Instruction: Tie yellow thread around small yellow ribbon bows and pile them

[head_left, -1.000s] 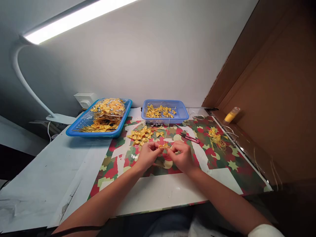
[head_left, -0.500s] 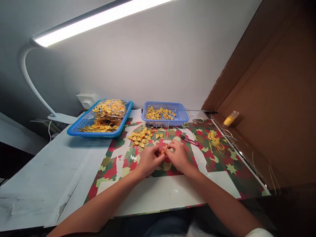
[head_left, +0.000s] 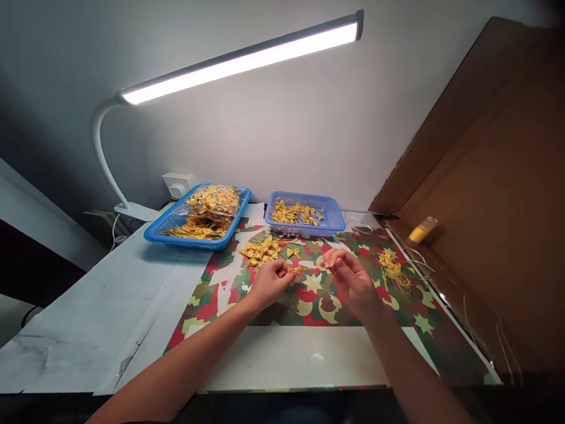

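Note:
My left hand (head_left: 270,282) pinches a small yellow ribbon bow (head_left: 297,270) above the red-and-green star-patterned mat (head_left: 424,321). My right hand (head_left: 351,277) is a short way to the right of the bow, its fingertips pinched on a thin thread that runs back to it. A loose pile of yellow bows (head_left: 261,249) lies just beyond my left hand. Behind it stands a small blue basket (head_left: 329,218) with more bows inside.
A larger blue tray (head_left: 168,231) of bagged bows sits at the back left beside a wall socket (head_left: 178,182). A tangle of yellow thread (head_left: 394,271) lies right of my hands. A yellow tube (head_left: 422,229) rests by the brown board. A desk lamp (head_left: 241,59) hangs overhead.
My hands were pressed together around the bow; my right hand has drawn away to the right. The camera has tilted and shifted, so more of the lamp shows.

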The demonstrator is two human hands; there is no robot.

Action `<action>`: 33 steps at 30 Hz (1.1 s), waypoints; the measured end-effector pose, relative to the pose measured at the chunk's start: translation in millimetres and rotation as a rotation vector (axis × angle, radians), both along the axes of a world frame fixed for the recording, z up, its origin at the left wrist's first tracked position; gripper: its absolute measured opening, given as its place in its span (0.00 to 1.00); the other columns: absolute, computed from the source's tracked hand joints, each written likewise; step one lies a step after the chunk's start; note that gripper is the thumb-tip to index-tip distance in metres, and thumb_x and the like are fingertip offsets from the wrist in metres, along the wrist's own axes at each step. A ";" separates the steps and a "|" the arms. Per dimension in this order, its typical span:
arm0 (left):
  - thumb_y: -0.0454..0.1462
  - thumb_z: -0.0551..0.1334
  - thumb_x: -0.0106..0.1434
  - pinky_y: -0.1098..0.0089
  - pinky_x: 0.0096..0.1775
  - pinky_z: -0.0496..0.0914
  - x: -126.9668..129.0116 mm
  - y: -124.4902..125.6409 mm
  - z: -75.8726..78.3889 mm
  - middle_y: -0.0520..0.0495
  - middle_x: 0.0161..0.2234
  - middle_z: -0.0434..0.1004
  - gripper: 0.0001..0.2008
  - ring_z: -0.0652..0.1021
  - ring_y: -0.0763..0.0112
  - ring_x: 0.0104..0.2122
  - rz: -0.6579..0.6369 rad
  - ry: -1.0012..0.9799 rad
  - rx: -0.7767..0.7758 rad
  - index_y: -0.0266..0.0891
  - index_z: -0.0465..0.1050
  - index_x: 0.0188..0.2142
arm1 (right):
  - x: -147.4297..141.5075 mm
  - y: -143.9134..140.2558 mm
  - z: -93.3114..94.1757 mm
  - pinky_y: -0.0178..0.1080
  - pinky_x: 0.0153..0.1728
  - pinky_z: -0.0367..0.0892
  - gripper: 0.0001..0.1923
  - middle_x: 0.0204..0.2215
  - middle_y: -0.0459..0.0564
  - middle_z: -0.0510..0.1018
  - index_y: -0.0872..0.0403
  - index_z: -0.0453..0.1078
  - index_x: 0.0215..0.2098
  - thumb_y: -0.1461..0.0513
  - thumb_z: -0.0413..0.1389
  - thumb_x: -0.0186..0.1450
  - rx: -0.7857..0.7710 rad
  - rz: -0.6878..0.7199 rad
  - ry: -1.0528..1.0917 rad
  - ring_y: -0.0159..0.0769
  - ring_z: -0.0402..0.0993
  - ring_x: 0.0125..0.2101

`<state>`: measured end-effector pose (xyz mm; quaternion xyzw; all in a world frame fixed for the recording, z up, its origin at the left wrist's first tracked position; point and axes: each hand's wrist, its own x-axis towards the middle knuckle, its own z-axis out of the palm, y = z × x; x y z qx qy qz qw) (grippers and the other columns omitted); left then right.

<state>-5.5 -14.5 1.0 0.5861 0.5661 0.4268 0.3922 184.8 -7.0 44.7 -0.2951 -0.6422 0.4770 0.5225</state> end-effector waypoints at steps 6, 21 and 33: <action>0.41 0.60 0.54 0.73 0.26 0.54 -4.9 1.2 2.3 0.55 0.19 0.60 0.11 0.62 0.73 0.22 0.031 0.182 0.138 0.39 0.64 0.20 | 24.4 -1.6 30.1 0.43 0.35 0.68 0.15 0.20 0.43 0.58 0.48 0.63 0.26 0.49 0.54 0.64 -0.011 0.015 0.153 0.35 0.62 0.25; 0.29 0.56 0.57 0.68 0.37 0.66 -14.5 2.4 2.1 0.45 0.33 0.76 0.06 0.74 0.65 0.35 -0.426 0.468 0.563 0.41 0.69 0.30 | 59.1 -9.2 80.4 0.37 0.26 0.65 0.13 0.18 0.40 0.57 0.49 0.68 0.27 0.51 0.60 0.61 -0.056 -0.068 0.054 0.28 0.54 0.19; 0.29 0.56 0.53 0.72 0.30 0.62 -14.6 1.8 -1.3 0.50 0.27 0.71 0.04 0.70 0.70 0.29 -0.385 0.494 0.580 0.40 0.65 0.28 | 84.1 -5.1 113.9 0.35 0.30 0.64 0.17 0.26 0.45 0.66 0.52 0.67 0.31 0.47 0.58 0.62 -0.172 -0.013 -0.522 0.32 0.62 0.28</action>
